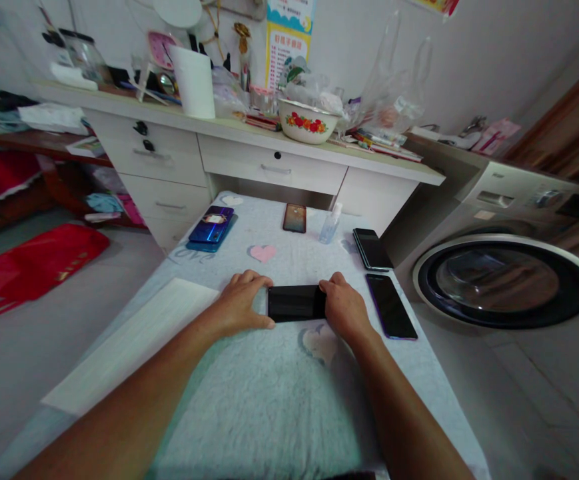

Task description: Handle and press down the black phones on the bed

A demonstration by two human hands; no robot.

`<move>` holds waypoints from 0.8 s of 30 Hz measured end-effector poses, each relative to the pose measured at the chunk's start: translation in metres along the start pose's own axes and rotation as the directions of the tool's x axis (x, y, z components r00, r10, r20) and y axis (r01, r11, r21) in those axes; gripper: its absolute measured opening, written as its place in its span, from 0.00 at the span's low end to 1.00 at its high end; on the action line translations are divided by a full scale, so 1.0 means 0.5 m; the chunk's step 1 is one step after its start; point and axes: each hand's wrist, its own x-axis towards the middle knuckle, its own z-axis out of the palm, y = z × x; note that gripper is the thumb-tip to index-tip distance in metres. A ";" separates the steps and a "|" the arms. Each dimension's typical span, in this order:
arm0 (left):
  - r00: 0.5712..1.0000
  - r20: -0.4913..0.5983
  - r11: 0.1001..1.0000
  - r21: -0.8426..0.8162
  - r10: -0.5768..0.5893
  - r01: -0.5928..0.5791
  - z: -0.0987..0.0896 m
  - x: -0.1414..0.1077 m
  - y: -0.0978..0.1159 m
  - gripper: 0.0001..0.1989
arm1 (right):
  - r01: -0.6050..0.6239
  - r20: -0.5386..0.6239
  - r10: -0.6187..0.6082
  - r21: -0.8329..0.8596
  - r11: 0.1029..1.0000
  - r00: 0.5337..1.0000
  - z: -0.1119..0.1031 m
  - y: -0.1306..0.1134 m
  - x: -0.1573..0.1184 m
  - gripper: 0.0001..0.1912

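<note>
A black phone [296, 303] lies sideways, screen up, on the cloth-covered table [229, 413]. Its left end is held by my left hand [244, 303], thumb and fingers around the corners. At the right end my right hand [344, 303] grips the phone with bent fingers. To the right, a dark phone with a purple edge [392, 307] lies below a small stack of phones [372, 249]. Blue phones [212, 227] overlap at the far left. A brownish phone [294, 218] and a clear spray bottle [330, 225] are near the far edge.
A pale folded cloth or paper strip [134, 343] lies along the table's left side. Behind stands a white desk [274, 167] bearing a flowered bowl [306, 121] and a paper roll [194, 83]. A washing machine [506, 200] is on the right, a red bag [39, 260] on the left floor.
</note>
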 end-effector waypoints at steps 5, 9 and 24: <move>1.000 0.003 1.000 0.000 -0.028 0.028 -0.003 0.000 0.004 0.36 | 0.071 0.014 -0.071 0.028 0.997 0.997 -0.001 -0.032 0.003 0.15; 1.000 0.003 1.000 0.006 -0.027 0.027 -0.005 -0.003 0.007 0.34 | 0.150 -0.011 -0.150 0.055 0.987 0.989 -0.002 -0.053 0.001 0.16; 1.000 0.003 1.000 -0.001 -0.004 0.004 -0.006 -0.001 0.007 0.32 | 0.068 -0.008 -0.067 0.050 0.996 0.998 -0.001 -0.015 -0.001 0.15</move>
